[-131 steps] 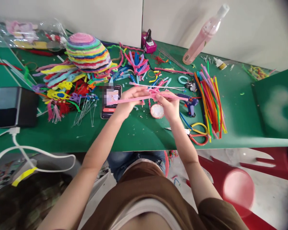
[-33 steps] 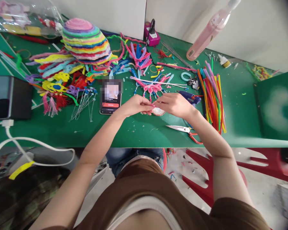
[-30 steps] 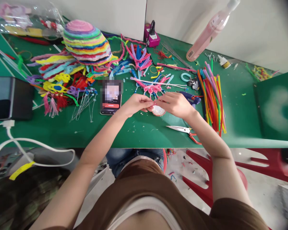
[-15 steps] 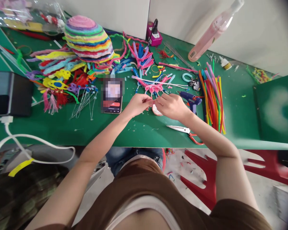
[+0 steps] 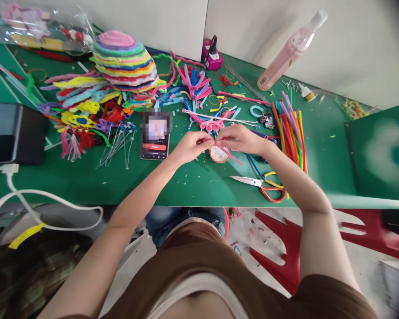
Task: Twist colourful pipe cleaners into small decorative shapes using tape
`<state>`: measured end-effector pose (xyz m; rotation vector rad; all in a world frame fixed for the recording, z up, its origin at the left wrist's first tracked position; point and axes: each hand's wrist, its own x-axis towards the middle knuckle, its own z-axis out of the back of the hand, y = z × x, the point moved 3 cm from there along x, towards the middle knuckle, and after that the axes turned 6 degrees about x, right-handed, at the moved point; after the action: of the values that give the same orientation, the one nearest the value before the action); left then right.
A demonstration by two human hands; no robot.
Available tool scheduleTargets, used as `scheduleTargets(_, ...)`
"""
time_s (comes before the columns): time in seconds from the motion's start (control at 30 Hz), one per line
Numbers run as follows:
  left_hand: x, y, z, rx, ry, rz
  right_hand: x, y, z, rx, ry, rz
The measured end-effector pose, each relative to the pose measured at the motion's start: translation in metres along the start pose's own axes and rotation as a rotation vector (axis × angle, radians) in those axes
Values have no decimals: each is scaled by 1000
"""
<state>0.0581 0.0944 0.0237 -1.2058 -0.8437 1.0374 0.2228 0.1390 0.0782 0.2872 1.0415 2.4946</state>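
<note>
A pink pipe cleaner (image 5: 234,158) is pinched between my two hands, its free end slanting down to the right. My left hand (image 5: 196,145) has thumb and forefinger closed on it. Fingertip to fingertip with the left, my right hand (image 5: 241,139) pinches it too. Just below my fingers a small round dish (image 5: 219,154) with a pale inside and reddish rim lies on the table. Beyond my hands lies a piece of pink looped pipe cleaners (image 5: 213,124), crossed by a beaded white strand (image 5: 226,116).
Scissors (image 5: 252,180) lie right of the dish, and a bundle of colored pipe cleaners (image 5: 291,133) lies farther right. A phone (image 5: 155,135) lies left of my hands, near wire pins (image 5: 119,139). A striped fuzzy hat-like piece (image 5: 124,62) and a pink bottle (image 5: 291,53) stand behind.
My right hand has turned and lifted, uncovering more of the round dish. The pink pipe cleaner now shows its end below that hand. The right forearm now covers most of the glue gun.
</note>
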Motion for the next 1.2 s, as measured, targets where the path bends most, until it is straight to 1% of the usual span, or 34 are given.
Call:
scheduleTargets(0.03, 0, -1, -1, -67, 14, 19, -2, -2, -1, 38, -52, 23)
scheduleTargets(0.1, 1, -1, -2, -196, 47, 51, -7, -3, -4, 16, -172, 87)
scheduleTargets(0.17, 2, 0, -2, -309, 63, 85, -13, 0, -8, -97, -297, 145)
scheduleTargets(0.23, 2, 3, -2, -397, 52, 128, -17, 4, -12, -216, -406, 176)
scheduleTargets(0.33, 2, 5, -3, -459, 34, 160, -18, 7, -19, -308, -539, 173)
scheduleTargets(0.43, 2, 3, -2, -430, -20, 119, -15, 3, -24, -278, -625, 111)
scheduleTargets(0.53, 1, 0, 0, -351, -137, 67, -13, -1, -26, -182, -645, 73)
scheduleTargets(0.6, 0, -1, -1, -304, -194, 52, -13, -2, -24, -136, -608, 77)
scheduleTargets(0.63, 0, -1, -1, -288, -211, 51, -13, -1, -22, -126, -569, 80)
scheduleTargets(0.73, 1, 0, -2, -283, -217, 61, -14, 1, -19, -120, -440, 71)
scheduleTargets(0.8, 2, 1, -2, -297, -199, 63, -15, 3, -18, -112, -399, 72)
scheduleTargets(0.9, 1, 0, 0, -272, -179, 56, -16, 4, -18, -72, -419, 98)
scheduleTargets(1.03, -1, -2, 3, -169, -159, 35, -13, 0, -19, 36, -462, 98)
scheduleTargets(1.13, -3, -4, 4, -120, -166, 21, -9, -3, -20, 142, -491, 55)
scheduleTargets(1.2, -3, -6, 4, -95, -186, 3, -8, -4, -21, 218, -534, 1)
